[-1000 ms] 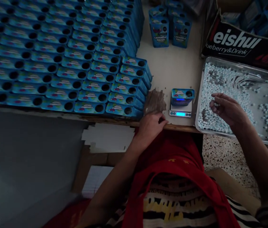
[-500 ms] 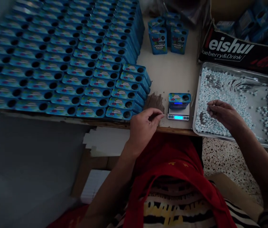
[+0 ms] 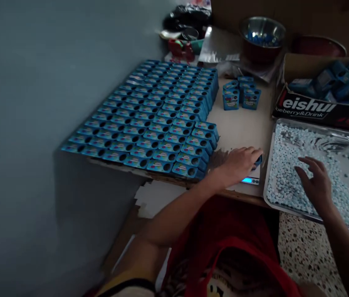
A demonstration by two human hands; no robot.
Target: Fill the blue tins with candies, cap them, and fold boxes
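My left hand [image 3: 239, 164] reaches over a small digital scale [image 3: 251, 181] with a lit blue display. Its fingers are curled round the top of a blue candy box [image 3: 258, 161], most of which they hide. My right hand [image 3: 318, 183] hovers above the small pale-blue candies [image 3: 288, 181] in a metal tray [image 3: 269, 202]. Thumb and fingers there are apart, with nothing seen between them.
Rows of blue candy boxes [image 3: 149, 128] cover the table's left part. Several more boxes [image 3: 230, 100] stand behind the scale. A black carton [image 3: 310, 109] full of boxes sits behind the tray. Farther back is a metal bowl [image 3: 262, 29] with blue pieces inside.
My left hand has moved right, onto the box on the scale. The pinched fingers of my right hand have spread over the tray. The view has tilted up, showing more of the back.
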